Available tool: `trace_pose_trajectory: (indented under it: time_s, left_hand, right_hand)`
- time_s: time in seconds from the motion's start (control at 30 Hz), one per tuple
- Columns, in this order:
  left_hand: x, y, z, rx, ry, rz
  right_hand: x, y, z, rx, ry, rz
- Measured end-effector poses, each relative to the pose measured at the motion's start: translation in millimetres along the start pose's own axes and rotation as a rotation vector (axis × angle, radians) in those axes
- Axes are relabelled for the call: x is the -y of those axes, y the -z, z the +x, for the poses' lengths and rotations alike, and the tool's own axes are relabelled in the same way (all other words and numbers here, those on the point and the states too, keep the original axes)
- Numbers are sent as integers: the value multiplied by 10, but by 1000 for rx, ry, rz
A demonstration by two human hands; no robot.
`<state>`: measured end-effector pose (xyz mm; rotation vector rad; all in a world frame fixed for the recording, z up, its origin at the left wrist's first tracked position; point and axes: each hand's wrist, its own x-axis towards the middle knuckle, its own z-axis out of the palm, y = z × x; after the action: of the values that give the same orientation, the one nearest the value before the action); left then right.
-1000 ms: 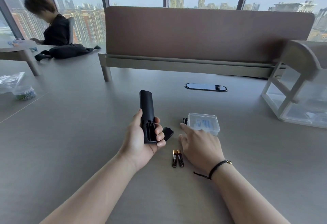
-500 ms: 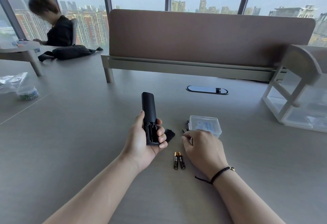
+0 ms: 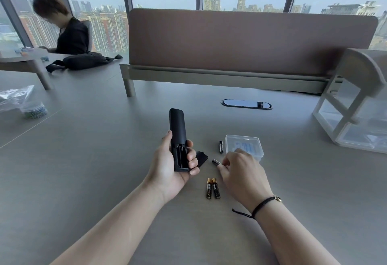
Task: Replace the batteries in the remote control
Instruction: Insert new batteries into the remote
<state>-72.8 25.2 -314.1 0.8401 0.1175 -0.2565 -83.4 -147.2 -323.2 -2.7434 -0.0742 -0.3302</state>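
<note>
My left hand (image 3: 170,167) holds a black remote control (image 3: 178,137) with its back up; the battery bay at its near end is open and looks empty. The black battery cover (image 3: 201,158) lies on the table just right of that hand. My right hand (image 3: 240,172) pinches a dark battery (image 3: 215,162) by its end, just above the table. Another dark battery (image 3: 221,146) lies beside the clear plastic battery box (image 3: 244,146). Two black-and-gold batteries (image 3: 212,188) lie side by side between my hands.
A brown divider panel (image 3: 251,40) runs across the back of the grey table (image 3: 94,170), with an oval cable port (image 3: 246,104) before it. A white drawer rack (image 3: 356,118) stands at right. At far left lie a plastic bag and a jar (image 3: 34,111). A person (image 3: 67,32) sits at back left.
My right hand drew back from the plastic box with one dark battery pinched in its fingers, leaving the other by the box. The left hand kept the remote nearly still.
</note>
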Motion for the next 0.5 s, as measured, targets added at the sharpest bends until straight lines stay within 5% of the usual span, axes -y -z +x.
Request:
trace_pose_trajectory:
  time_s: [0.33, 0.5]
  left_hand:
    - [-1, 11, 10, 7, -6, 16]
    - [-21, 13, 0, 11, 10, -31]
  right_hand:
    - [13, 79, -58, 126, 179, -40]
    - [-36, 83, -3, 46, 156, 277]
